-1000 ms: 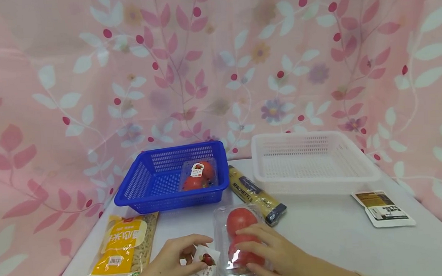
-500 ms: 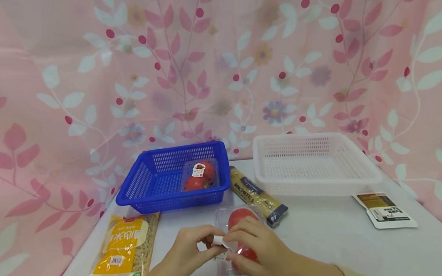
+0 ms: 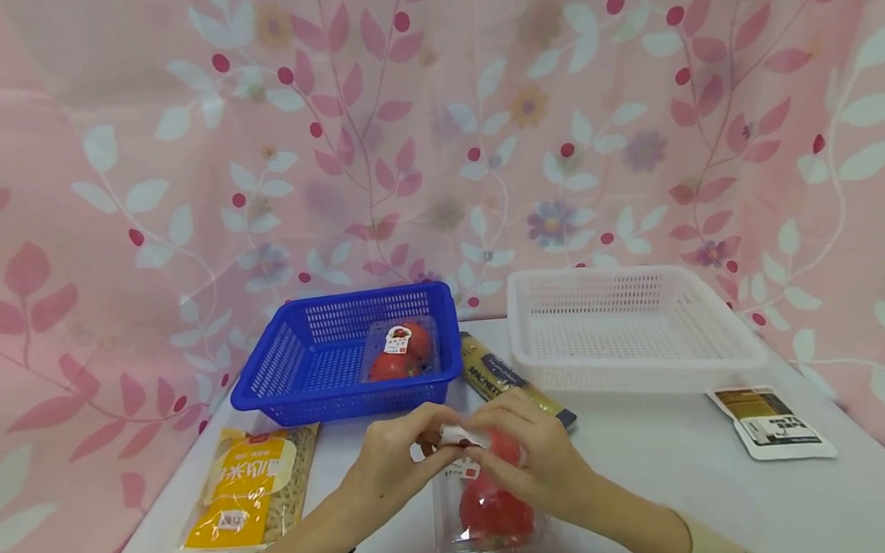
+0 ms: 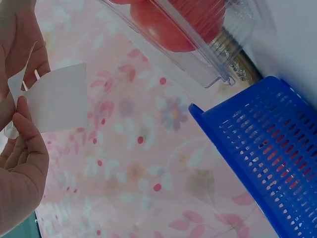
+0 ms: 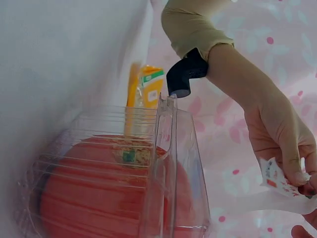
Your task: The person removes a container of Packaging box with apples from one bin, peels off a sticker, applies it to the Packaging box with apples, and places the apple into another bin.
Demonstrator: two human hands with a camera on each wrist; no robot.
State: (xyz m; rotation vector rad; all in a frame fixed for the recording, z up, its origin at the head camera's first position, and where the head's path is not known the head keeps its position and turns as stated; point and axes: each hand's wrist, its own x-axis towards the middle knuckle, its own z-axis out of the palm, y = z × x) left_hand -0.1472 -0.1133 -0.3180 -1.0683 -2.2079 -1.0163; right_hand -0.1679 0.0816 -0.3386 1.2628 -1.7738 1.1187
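Observation:
Over a clear plastic box of tomatoes, my two hands meet at a small sticker label with a red picture and print. Finger and thumb of my left hand pinch it from the left. My right hand, fingers curled, pinches at its other edge; the exact contact is partly hidden. From the left wrist, the label's blank white sheet spreads out, with a thin strip bent away from it. The right wrist view shows the printed side in the left hand's fingers.
Behind stand a blue basket holding another tomato box with a label, and a white basket. A spaghetti pack lies between them. A yellow pasta bag is at left, a brown-and-white pouch at right.
My right hand has left the tomato box and joined my left hand at the label. My left hand has carried the label rightward and up, over the box.

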